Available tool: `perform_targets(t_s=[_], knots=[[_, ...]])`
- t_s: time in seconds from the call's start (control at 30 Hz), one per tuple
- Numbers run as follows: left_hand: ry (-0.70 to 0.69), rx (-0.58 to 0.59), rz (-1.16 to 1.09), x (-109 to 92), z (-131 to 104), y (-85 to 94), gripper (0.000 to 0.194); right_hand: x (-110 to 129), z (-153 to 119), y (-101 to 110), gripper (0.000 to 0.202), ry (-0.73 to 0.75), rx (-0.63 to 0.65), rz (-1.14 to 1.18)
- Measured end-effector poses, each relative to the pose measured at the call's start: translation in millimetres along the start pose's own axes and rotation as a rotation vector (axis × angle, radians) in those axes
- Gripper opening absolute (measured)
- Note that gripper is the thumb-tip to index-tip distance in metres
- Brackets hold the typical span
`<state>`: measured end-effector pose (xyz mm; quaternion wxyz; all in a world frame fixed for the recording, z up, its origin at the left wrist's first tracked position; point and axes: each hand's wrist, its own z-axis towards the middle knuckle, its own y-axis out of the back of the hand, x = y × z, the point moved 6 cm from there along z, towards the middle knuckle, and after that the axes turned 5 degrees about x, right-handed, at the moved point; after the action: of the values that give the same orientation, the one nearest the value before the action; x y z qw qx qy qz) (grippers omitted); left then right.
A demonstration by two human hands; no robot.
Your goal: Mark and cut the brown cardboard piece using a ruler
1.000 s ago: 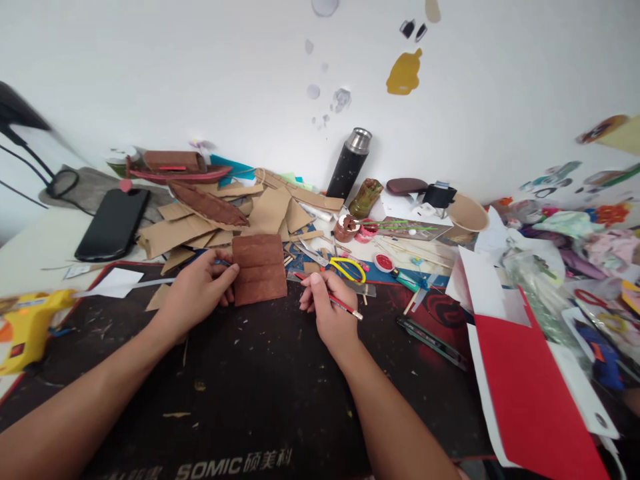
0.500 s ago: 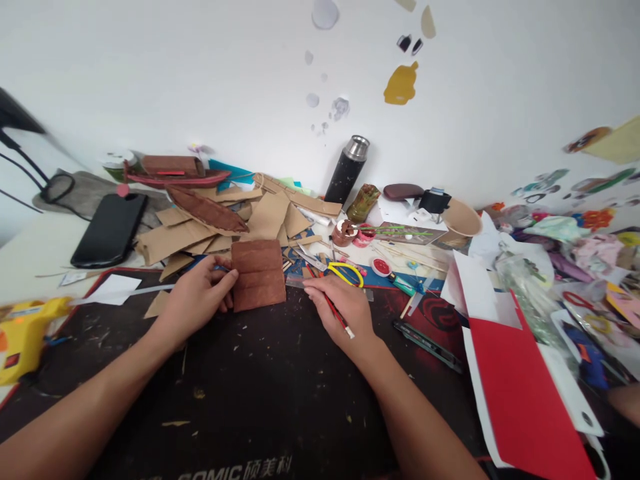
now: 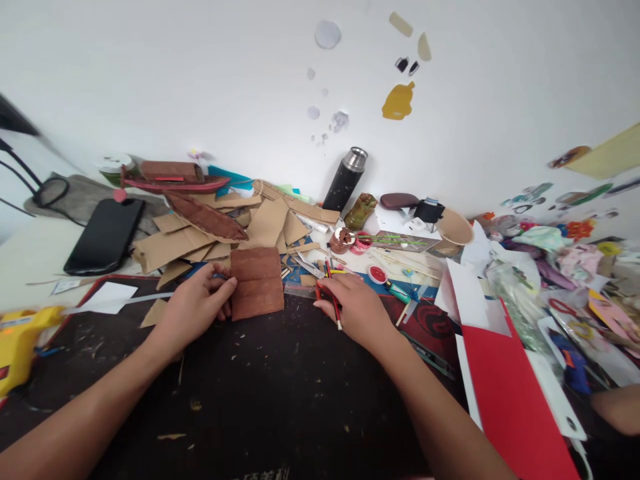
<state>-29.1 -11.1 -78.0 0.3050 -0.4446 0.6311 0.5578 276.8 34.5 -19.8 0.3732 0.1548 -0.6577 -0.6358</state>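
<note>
A brown-painted, creased cardboard square (image 3: pixel 257 283) stands or leans at mid-mat. My left hand (image 3: pixel 203 300) pinches its left edge between thumb and fingers. To its right, my right hand (image 3: pixel 353 303) is closed round a thin red pencil (image 3: pixel 336 305), which slants up from under the fingers. Clear plastic strip (image 3: pixel 299 290) lies between the square and my right hand. Just beyond that hand are scissors (image 3: pixel 309 267) with yellow handles, which the fingers partly cover.
Cardboard scraps (image 3: pixel 170 247), a brown boat hull (image 3: pixel 205 217) and a black flask (image 3: pixel 345 180) lie or stand behind. A yellow glue gun (image 3: pixel 20 340) is at the left, red paper (image 3: pixel 515 393) at the right, and a paint lid (image 3: pixel 377 274) beyond my right hand.
My right hand has shifted right, now covering the scissors' yellow handles, and the red pencil stands more upright in it. The view has tilted slightly; my left hand still holds the brown square.
</note>
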Motion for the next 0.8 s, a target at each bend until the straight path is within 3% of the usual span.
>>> perform_targets(t_s=[0.27,0.8], knots=[[0.013,0.020,-0.046,-4.5,-0.7,1.2,0.044,2.1,-0.3,-11.6,0.024,-0.017,0.151,-0.065],[-0.006,0.048,-0.062,-2.0,0.8,0.3,0.044,-0.9,-3.1,-17.7,0.014,-0.055,0.085,-0.097]])
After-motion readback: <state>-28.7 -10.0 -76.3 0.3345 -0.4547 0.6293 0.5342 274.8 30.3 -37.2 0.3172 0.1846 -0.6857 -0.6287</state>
